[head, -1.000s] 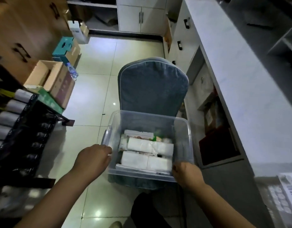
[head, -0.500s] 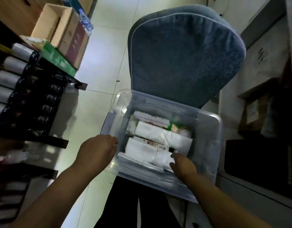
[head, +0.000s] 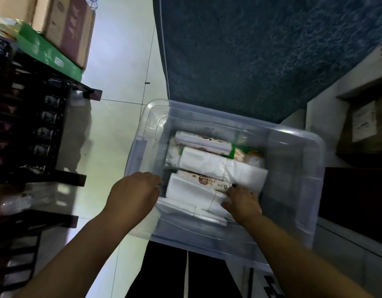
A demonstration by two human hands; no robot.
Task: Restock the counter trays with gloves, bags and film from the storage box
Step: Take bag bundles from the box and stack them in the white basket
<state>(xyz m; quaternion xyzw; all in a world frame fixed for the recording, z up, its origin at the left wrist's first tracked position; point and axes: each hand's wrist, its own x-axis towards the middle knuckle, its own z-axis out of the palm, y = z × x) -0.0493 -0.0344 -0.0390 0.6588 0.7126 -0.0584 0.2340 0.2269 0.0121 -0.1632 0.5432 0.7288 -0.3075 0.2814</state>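
Observation:
A clear plastic storage box (head: 293,160) sits on a blue-grey chair. Inside lie several white packs and long printed boxes, packed side by side. My right hand (head: 242,204) is down inside the box, fingers closing on a white pack (head: 192,193) in the front row, just under a long printed box (head: 204,180). My left hand (head: 135,193) rests curled over the box's left rim. A second white pack (head: 204,164) and another long box (head: 204,141) lie further back.
The chair's blue backrest (head: 261,57) rises behind the box. A dark rack (head: 28,130) of bottles stands at the left, with cardboard boxes (head: 65,29) and a green carton on top. A grey counter cabinet with an open shelf (head: 357,134) is at the right. Pale tiled floor lies between.
My head has leaned in, so the box fills more of the view. My right hand went from the box's front rim down onto the front white pack. My left hand stays at the left rim.

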